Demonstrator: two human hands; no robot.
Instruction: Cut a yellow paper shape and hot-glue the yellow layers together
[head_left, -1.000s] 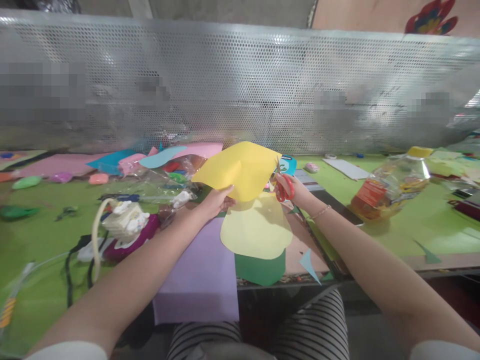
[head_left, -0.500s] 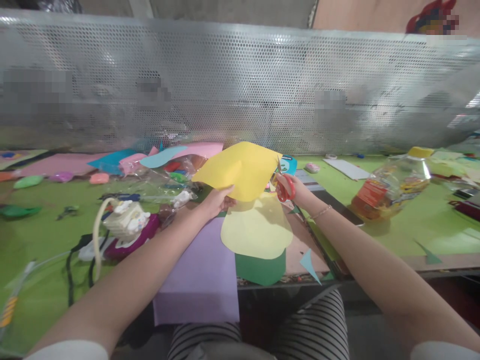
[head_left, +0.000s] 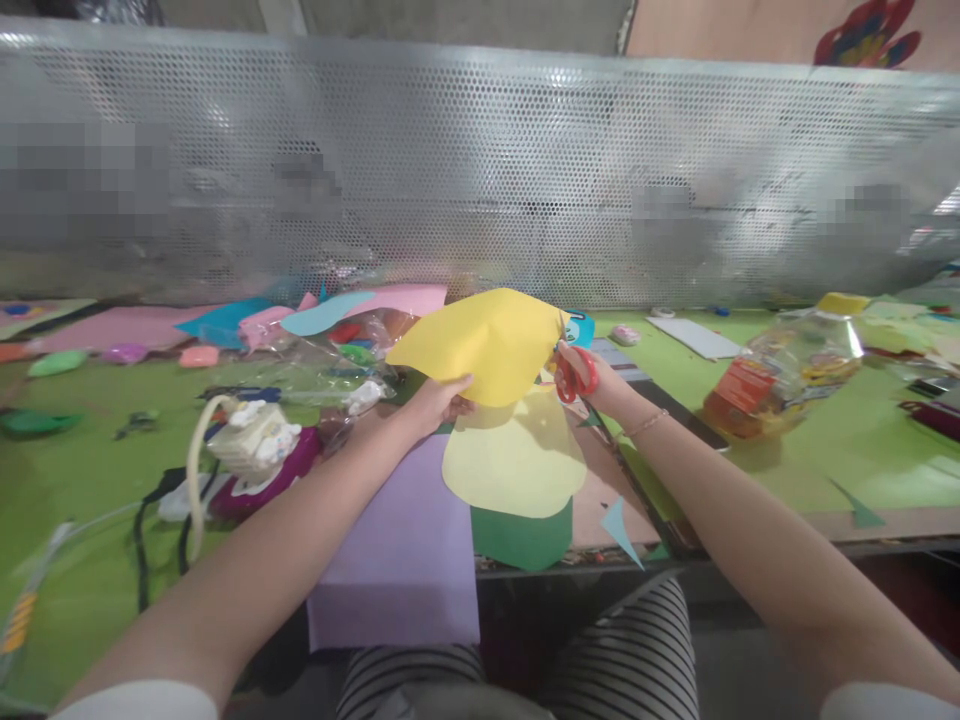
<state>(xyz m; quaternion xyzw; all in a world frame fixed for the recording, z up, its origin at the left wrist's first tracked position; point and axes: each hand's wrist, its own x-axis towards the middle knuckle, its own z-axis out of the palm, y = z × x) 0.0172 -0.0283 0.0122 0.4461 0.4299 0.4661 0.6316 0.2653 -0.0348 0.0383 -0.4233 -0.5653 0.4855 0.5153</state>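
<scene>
A sheet of yellow paper (head_left: 484, 345) is held up above the table, its near edge pinched in my left hand (head_left: 442, 402). My right hand (head_left: 592, 378) is closed round the red handles of a pair of scissors (head_left: 576, 374), whose blades meet the sheet's right edge. Below the sheet lies a pale yellow paper piece (head_left: 514, 465) with rounded corners. It partly covers a dark green paper piece (head_left: 523, 535). A purple sheet (head_left: 397, 550) lies to the left and hangs over the table's front edge.
A bottle with a yellow cap (head_left: 787, 370) stands tilted-looking at the right. On the left are a white charger with a cable (head_left: 251, 440), clear plastic bags (head_left: 307, 370) and coloured papers (head_left: 142, 328). A perforated metal screen (head_left: 480, 150) rises behind. A light blue scrap (head_left: 619, 530) lies near the edge.
The yellow sheet has shifted slightly to the right and its right edge has turned a little. My right hand and the scissors have moved slightly right; my left hand is almost unmoved.
</scene>
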